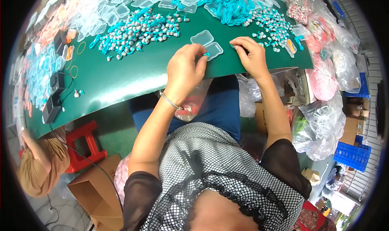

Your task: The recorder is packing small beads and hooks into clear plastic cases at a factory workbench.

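Over the green table's near edge, my left hand (pixel 184 67) is closed in a pinch on a small teal piece (pixel 206 55). Its fingertips are beside a small clear plastic case (pixel 202 37), which lies unfolded with its lid back. To the right, my right hand (pixel 252 57) has thumb and forefinger pinched together; a speck of teal shows at the tips, too small to name. Beyond my left hand spreads a heap of small grey-and-teal plug-like pieces (pixel 139 30). A similar smaller pile (pixel 271 26) lies past my right hand.
Teal cords (pixel 231 6) are bunched at the back, near many clear cases (pixel 109 14). An orange item in a clear case (pixel 290 46) lies at right. Dark boxes (pixel 52 109) and a cable sit at left. Plastic bags (pixel 324 83) crowd the right; another person's arm (pixel 36 150) shows left.
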`<state>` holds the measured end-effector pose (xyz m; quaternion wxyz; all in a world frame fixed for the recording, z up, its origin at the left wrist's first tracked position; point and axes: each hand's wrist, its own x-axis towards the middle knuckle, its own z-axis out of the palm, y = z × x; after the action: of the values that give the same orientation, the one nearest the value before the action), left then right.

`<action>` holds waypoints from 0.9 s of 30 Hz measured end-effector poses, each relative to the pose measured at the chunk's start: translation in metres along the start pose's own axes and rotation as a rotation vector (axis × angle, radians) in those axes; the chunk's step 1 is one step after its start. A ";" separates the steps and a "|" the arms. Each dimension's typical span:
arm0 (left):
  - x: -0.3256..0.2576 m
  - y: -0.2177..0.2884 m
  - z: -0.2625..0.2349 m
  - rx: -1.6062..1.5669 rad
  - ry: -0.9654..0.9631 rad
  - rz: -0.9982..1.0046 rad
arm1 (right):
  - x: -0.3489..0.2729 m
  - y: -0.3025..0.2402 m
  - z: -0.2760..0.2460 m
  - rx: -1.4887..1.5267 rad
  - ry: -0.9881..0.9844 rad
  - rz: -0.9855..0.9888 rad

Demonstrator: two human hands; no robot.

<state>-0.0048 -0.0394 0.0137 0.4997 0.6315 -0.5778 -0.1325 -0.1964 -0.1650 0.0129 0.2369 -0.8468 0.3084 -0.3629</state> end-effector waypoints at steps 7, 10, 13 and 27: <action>0.006 0.002 0.008 0.114 0.039 0.029 | -0.005 -0.010 0.002 -0.009 0.057 0.060; 0.006 0.003 0.010 0.188 0.050 0.038 | -0.008 -0.014 0.001 -0.103 -0.002 0.031; 0.006 0.004 0.011 0.251 0.037 0.023 | -0.003 -0.026 0.005 -0.002 -0.011 -0.008; 0.000 0.002 0.011 0.338 0.005 0.068 | 0.020 -0.033 0.018 -0.249 -0.204 -0.547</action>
<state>-0.0143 -0.0441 0.0105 0.3921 0.6870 -0.6116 -0.0151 -0.1604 -0.1531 0.0319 0.0546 -0.9528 0.0861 -0.2858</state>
